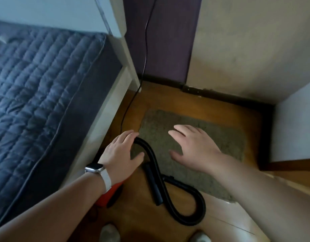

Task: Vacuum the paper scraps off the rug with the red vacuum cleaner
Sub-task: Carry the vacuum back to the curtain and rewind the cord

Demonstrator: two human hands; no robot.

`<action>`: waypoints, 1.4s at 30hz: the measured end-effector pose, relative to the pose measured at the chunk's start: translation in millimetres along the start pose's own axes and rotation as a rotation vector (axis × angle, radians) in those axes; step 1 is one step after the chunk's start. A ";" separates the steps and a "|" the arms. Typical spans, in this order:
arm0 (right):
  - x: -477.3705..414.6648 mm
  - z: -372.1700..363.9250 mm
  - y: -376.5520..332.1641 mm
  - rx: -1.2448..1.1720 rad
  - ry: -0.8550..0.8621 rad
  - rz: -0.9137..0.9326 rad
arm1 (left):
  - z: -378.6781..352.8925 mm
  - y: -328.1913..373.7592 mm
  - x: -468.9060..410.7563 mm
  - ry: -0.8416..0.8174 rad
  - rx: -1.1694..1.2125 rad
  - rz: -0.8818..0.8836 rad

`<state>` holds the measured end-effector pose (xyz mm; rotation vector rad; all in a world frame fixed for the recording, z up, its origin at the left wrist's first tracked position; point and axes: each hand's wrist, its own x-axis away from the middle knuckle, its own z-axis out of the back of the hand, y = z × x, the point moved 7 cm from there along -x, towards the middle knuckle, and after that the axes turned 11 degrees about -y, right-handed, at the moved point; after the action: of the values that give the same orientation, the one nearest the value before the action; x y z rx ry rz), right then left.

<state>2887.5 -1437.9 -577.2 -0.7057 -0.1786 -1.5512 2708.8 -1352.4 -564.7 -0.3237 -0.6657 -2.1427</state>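
A small grey-green rug (220, 137) lies on the wooden floor; I see no paper scraps on it in this blurred view. The red vacuum cleaner (108, 194) sits on the floor by the bed, mostly hidden under my left forearm. Its black hose (185, 193) snakes in an S across the rug's near left corner, with a straight black nozzle tube (153, 186) lying beside it. My left hand (121, 154), wearing a watch, hovers over the hose's upper bend with fingers spread. My right hand (194, 147) is held flat and open above the rug, holding nothing.
A bed with a dark quilted mattress (37, 88) and pale frame fills the left. A thin black cord (131, 100) runs down the purple wall (164, 41) to the floor. A white cabinet (294, 126) stands on the right. My two feet (110, 233) show at the bottom.
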 end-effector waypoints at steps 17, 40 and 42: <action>-47.7 194.4 45.4 0.056 0.058 -0.119 | 166.1 36.5 -135.1 0.023 -0.049 -0.071; -241.9 453.0 151.7 0.757 0.692 -0.163 | 331.0 112.5 -431.4 0.043 0.507 -0.217; -242.6 454.9 153.2 0.836 0.743 -0.112 | 329.5 116.1 -435.7 0.051 0.566 -0.237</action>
<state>3166.5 -1017.8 -390.3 0.5443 -0.2790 -1.5608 3064.6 -938.3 -447.4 0.1225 -1.2880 -2.0612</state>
